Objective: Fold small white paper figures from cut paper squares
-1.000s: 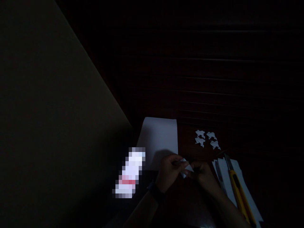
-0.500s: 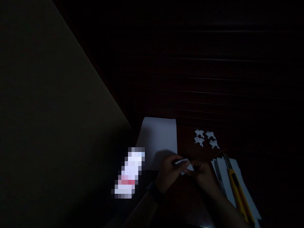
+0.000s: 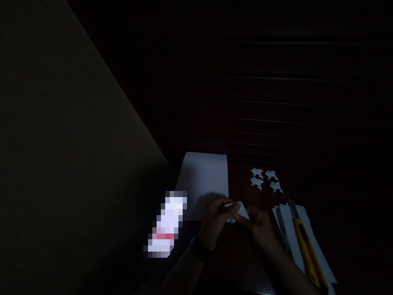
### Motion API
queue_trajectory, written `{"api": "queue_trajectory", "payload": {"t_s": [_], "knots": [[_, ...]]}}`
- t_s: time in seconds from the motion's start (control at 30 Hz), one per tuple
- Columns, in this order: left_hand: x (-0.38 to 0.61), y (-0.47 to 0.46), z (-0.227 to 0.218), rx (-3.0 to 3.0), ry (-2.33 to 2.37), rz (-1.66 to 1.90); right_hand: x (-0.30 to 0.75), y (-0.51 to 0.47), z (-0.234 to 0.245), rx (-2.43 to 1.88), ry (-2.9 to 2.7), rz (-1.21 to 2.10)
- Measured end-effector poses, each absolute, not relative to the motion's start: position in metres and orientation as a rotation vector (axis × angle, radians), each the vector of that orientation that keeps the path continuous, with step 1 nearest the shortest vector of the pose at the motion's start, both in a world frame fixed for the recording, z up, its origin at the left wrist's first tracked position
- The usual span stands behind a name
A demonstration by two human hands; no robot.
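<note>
A small piece of folded white paper (image 3: 242,209) is held up between my two hands, over the dark table. My left hand (image 3: 216,217), with a dark band at the wrist, pinches its left part with the thumb on top. My right hand (image 3: 259,225) grips its right edge, thumb at the lower side; the other fingers are mostly hidden behind the paper and in shadow. Beyond the hands, to the right, several small folded paper figures (image 3: 257,183) lie grouped on the table.
A large white sheet (image 3: 205,176) lies behind my left hand. A bright, pixelated phone-like screen (image 3: 167,223) is at the left. A yellow box cutter (image 3: 307,246) rests on a stack of white paper (image 3: 321,250) at the right. A pale wall (image 3: 76,143) rises at left.
The folded paper has turned a little and shows more of its face. My left thumb has shifted slightly left, and both hands keep hold of the paper.
</note>
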State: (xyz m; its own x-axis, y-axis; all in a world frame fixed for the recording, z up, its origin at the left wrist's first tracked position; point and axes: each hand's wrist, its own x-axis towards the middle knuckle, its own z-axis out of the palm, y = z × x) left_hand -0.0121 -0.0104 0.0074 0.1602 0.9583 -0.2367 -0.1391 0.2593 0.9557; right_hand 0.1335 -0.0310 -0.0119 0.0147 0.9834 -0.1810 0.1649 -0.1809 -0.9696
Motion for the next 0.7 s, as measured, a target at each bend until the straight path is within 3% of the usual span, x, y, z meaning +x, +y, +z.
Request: {"api": "queue_trajectory", "payload": {"t_s": [0.27,0.5,0.7], "knots": [[-0.013,-0.009,0.003,0.935,1.165,0.982,0.13,-0.032,-0.006,-1.372,-1.339,1.377],[-0.019,0.0,0.0,1.07,1.294,1.1,0.141,-0.029,0.001,-1.316,-1.429,1.02],[-0.019,-0.002,-0.001,1.114,1.218,1.007,0.141,-0.028,0.008,-1.205,-1.559,1.041]]}}
